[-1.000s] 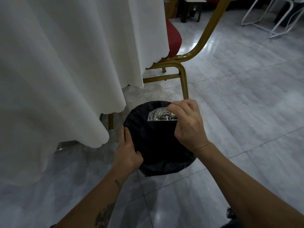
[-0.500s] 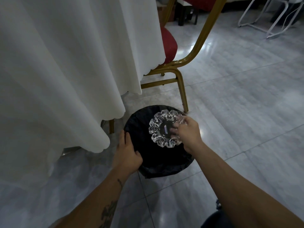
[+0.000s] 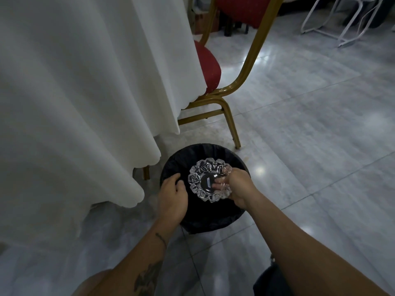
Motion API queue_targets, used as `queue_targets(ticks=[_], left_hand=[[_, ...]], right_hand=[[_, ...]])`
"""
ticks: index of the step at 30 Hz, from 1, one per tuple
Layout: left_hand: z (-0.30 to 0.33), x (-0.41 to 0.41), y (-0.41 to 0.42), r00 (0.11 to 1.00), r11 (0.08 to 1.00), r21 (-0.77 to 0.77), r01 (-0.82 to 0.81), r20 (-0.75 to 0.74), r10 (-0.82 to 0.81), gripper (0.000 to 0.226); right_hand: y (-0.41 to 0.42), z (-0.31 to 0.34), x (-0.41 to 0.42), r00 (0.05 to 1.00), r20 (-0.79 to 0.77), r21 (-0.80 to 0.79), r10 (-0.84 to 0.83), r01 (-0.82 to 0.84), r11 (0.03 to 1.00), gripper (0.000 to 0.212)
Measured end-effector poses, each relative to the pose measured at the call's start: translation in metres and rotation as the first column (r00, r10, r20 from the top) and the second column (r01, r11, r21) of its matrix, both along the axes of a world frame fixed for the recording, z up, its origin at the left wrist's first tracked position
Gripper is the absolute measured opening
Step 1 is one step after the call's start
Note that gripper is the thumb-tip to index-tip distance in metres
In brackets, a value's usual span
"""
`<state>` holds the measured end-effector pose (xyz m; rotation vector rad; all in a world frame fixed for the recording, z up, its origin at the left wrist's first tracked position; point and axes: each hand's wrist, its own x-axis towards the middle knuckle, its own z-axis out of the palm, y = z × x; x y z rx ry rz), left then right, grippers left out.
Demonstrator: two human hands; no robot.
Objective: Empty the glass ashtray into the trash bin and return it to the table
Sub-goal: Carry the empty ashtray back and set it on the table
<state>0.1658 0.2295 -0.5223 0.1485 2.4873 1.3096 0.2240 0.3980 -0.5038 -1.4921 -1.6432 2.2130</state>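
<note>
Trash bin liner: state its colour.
Black; the liner covers the trash bin's rim, seen best in the head view.

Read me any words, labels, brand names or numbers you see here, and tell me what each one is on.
No readable text anywhere.
Ashtray: a small pale rectangle shows at its centre, held over the bin; if it is a label, it is too small and blurred to read.
Forearm tattoo: dark marks, no legible letters.
Tablecloth and chair: no print visible.
</note>
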Motion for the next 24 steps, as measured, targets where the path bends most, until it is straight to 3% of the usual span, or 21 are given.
queue_targets(ticks=[3, 5, 12, 15, 22, 24], left_hand=[[0.041, 0.013, 0.007, 0.951, 0.957, 0.267, -0.111, 0.309, 0.024, 0.044], [0.075, 0.024, 0.009, 0.923, 0.904, 0.384, -0.189, 0.385, 0.029, 0.041], [0.206, 0.039, 0.001, 0.925, 0.883, 0.377, -0.279, 0.354, 0.141, 0.041], [0.271, 0.048, -0.004, 0.918, 0.865, 0.389, -0.317, 0.356, 0.176, 0.041], [0.432, 0.052, -0.030, 0.910, 0.845, 0.405, -0.348, 0.362, 0.201, 0.037], [0.479, 0.050, -0.038, 0.909, 0.834, 0.423, -0.355, 0.364, 0.203, 0.044]], right_hand=[[-0.006, 0.042, 0.011, 1.000, -0.022, -0.058, -0.012, 0.011, 0.998, 0.037], [-0.013, 0.077, 0.019, 0.999, -0.029, -0.080, -0.023, 0.020, 0.997, 0.042], [-0.042, 0.193, 0.035, 0.993, -0.050, -0.137, -0.104, 0.096, 0.986, 0.031], [-0.054, 0.245, 0.039, 0.992, -0.055, -0.066, -0.116, 0.112, 0.992, 0.033], [-0.074, 0.396, 0.039, 0.998, -0.035, 0.019, 0.043, -0.042, 0.999, 0.053], [-0.079, 0.443, 0.034, 0.991, -0.063, 0.043, 0.118, -0.115, 0.992, 0.059]])
